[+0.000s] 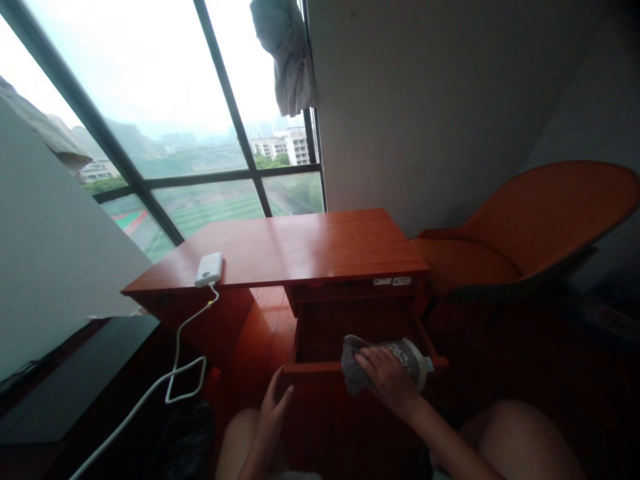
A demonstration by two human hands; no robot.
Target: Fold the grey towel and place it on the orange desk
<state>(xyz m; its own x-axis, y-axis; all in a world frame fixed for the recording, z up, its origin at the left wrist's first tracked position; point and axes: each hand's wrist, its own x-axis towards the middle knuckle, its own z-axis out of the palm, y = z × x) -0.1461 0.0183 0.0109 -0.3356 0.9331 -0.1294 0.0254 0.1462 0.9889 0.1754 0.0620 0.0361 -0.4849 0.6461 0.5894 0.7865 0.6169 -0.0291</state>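
Observation:
A wooden drawer (pixel 320 371) is pulled out from the reddish-brown desk (pixel 310 247). My left hand (pixel 275 403) grips the left end of its front panel, with the fingertips partly hidden behind the wood and the thumb in front. Toward the right end, my right hand (pixel 387 377) presses a grey cloth (pixel 354 343) with a pale edge and a small white tag over the panel's top edge. Part of the cloth hangs down in front of the panel. The drawer's inside (pixel 350 327) is dark, and no objects can be made out in it.
A white power adapter (pixel 210 268) sits at the desktop's left front, its white cable (pixel 176 347) running down leftward. An orange chair (pixel 540 227) stands at the right. A dark flat surface (pixel 75 380) lies at the left, near a black plastic bag (pixel 185 440). Windows (pixel 200 147) are behind the desk.

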